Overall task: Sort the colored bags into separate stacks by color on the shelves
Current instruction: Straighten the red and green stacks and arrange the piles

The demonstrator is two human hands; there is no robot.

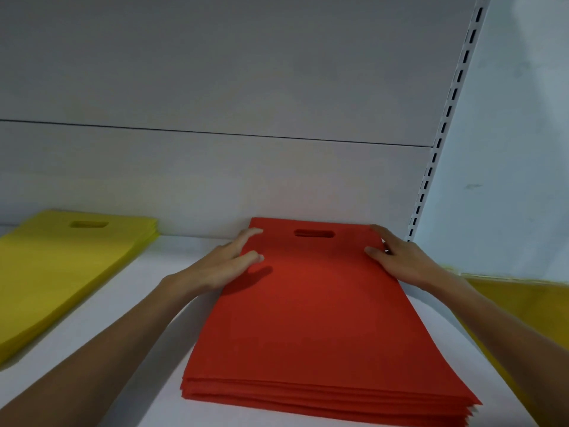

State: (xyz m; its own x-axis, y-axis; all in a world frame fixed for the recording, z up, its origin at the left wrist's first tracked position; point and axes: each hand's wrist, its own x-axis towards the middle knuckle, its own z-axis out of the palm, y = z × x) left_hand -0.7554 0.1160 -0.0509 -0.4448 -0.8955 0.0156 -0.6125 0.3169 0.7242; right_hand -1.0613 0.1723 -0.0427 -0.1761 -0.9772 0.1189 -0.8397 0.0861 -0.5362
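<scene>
Two stacks of flat bags lie on a white shelf (184, 251) in the head view, well apart from each other. A red stack (308, 318) sits right of centre, its far end touching or just short of the pale back panel (215, 87). The top bag's handle cut-out (314, 233) is at that far end. At the near edge, the layered ends of the bags below show, slightly fanned towards the right corner.

Off to the left lies the yellow stack (61, 272), also with its cut-out towards the back panel.

Both hands are on the far end of the red stack, one at each side. On the left edge rests the left hand (228, 263), its fingers straight and reaching onto the top bag. At the far right corner is the right hand (397, 257), with the thumb lying on the top bag and the fingers stretched along the corner edge. Neither hand is curled round anything.

A slotted white upright (443, 134) rises behind the right hand, with a pale wall (523, 118) beyond it. Under the right forearm lies a yellow surface (523, 318), too blurred to identify.
</scene>
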